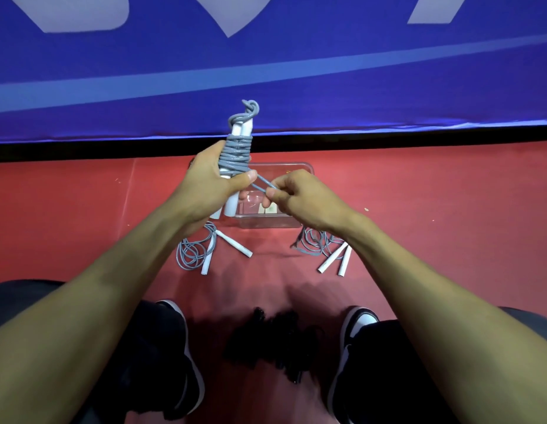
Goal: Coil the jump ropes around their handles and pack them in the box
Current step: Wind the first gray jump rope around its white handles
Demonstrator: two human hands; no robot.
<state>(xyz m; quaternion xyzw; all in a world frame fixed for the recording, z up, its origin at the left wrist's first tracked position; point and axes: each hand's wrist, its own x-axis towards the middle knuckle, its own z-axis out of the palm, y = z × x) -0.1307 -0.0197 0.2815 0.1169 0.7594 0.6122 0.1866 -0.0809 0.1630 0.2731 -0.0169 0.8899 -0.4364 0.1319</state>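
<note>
The left hand [204, 185] is closed around a pair of white cylindrical plastic handles [232, 203] held side by side and nearly upright above the clear rectangular plastic box [296, 223], which sits on the red floor [419, 194]. Grey cord [237, 153] is wound in tight turns around the upper half of the handles, with a small knotted loop sticking out past their top ends; the left thumb presses on the lowest turns. From there a short free length of the cord runs to the right hand [296, 195], whose grip is pinched shut on it between thumb and fingertips, just above the box. Just nearer the person than the box's left corner lies a second loose grey jump rope with white handles [201, 250], uncoiled on the floor. Near the box's right corner lies a third loose grey jump rope [324, 249], its two white handles side by side. Beyond the box rises a blue banner with pale shapes [296, 71].
</note>
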